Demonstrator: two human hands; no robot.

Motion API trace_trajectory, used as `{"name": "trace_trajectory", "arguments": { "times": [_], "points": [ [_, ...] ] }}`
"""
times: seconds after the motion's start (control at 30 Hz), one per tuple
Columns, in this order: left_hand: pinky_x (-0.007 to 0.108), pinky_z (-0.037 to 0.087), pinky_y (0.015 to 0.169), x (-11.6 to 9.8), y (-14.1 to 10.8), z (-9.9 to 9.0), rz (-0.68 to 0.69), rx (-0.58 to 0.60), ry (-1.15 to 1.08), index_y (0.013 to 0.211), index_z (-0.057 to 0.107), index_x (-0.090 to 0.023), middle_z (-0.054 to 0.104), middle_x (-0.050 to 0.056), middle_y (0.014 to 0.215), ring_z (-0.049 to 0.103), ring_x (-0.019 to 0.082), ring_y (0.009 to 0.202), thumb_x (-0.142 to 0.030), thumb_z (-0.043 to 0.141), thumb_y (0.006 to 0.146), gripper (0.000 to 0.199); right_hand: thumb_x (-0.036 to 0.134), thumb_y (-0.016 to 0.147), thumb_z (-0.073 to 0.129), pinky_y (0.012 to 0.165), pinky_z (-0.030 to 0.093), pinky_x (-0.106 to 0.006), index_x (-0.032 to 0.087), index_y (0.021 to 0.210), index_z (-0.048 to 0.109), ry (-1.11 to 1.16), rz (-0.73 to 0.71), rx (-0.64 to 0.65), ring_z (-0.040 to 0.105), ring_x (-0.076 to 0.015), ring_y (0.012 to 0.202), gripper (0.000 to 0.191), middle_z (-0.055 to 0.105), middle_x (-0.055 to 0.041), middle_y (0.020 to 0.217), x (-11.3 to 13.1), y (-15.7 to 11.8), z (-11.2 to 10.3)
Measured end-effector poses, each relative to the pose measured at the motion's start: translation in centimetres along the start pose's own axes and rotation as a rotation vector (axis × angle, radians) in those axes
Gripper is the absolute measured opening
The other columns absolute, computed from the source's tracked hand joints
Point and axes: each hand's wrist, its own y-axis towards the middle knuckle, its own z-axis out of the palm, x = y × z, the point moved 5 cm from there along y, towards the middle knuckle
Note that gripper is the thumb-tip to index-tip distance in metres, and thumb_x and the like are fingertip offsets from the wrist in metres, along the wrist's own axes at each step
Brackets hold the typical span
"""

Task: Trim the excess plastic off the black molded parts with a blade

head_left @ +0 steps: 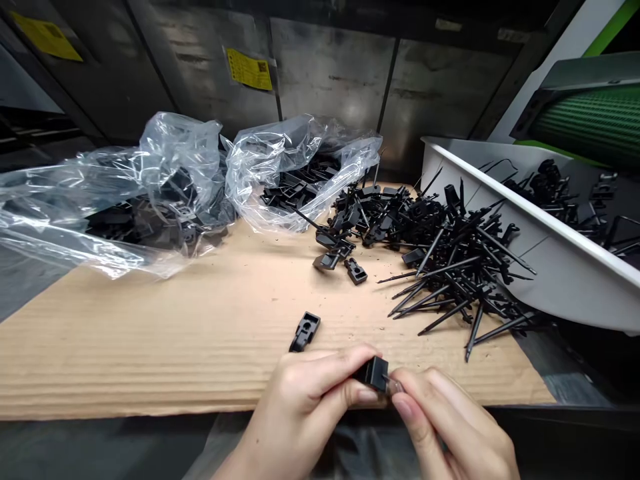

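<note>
My left hand (310, 407) is closed, with a small black plastic block (376, 372) pinched between thumb and forefinger over the front edge of the board. My right hand (445, 420) is closed too. Its thumb and forefinger pinch a small, thin, see-through piece (395, 385) against the right end of the block; its exact kind is too small to tell. Just beyond my left hand lies a loose black plastic clip (306, 331) with a round hole. Another such clip (356, 271) rests farther back, beside the heap.
A heap of black spiked plastic parts (450, 267) spreads across the right of the cardboard (175, 340). Two clear plastic bags (185, 143) (255, 167) of black parts stand behind. At right, a white tub (550, 227) holds more parts. A metal wall (330, 73) closes the back.
</note>
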Motion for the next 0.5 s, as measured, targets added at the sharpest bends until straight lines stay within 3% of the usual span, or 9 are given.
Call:
{"name": "trace_trajectory", "arguments": {
  "times": [0.2, 0.3, 0.4, 0.5],
  "points": [
    [0.009, 0.049, 0.066, -0.1, -0.8, 0.1, 0.008, 0.035, 0.014, 0.093, 0.071, -0.019, 0.074, -0.001, 0.078, 0.067, 0.010, 0.065, -0.012, 0.062, 0.080, 0.017, 0.014, 0.086, 0.050, 0.069, 0.048, -0.020, 0.015, 0.100, 0.059, -0.245, -0.012, -0.077, 0.066, -0.0150, 0.076, 0.017, 0.068, -0.0074, 0.085, -1.2, 0.4, -1.8],
    [0.010, 0.048, 0.065, 0.0, -1.0, -0.1, 0.024, -0.002, 0.071, 0.094, 0.070, -0.017, 0.074, 0.001, 0.078, 0.067, 0.011, 0.065, -0.011, 0.062, 0.080, 0.017, 0.019, 0.090, 0.043, 0.062, 0.048, -0.015, 0.020, 0.099, 0.055, -0.106, 0.091, -0.010, 0.064, -0.0101, 0.063, 0.015, 0.067, -0.0005, 0.077, -1.2, 0.3, -2.1],
    [0.011, 0.049, 0.068, 0.0, -0.9, 0.0, 0.039, -0.007, 0.098, 0.096, 0.069, -0.018, 0.074, 0.001, 0.083, 0.068, 0.012, 0.072, -0.011, 0.060, 0.081, 0.019, 0.023, 0.092, 0.038, 0.050, 0.044, -0.015, 0.023, 0.083, 0.054, 0.054, 0.266, 0.050, 0.057, -0.0083, 0.050, 0.018, 0.058, 0.0048, 0.059, -0.7, 0.2, -1.6],
    [0.015, 0.050, 0.070, -0.1, -0.8, 0.1, 0.042, 0.001, 0.117, 0.095, 0.069, -0.020, 0.073, 0.001, 0.087, 0.068, 0.015, 0.079, -0.012, 0.058, 0.082, 0.019, 0.021, 0.090, 0.042, 0.049, 0.041, -0.017, 0.023, 0.080, 0.056, 0.095, 0.251, 0.032, 0.055, -0.0090, 0.052, 0.017, 0.054, 0.0039, 0.058, 0.2, 0.6, -0.8]
  ]
}}
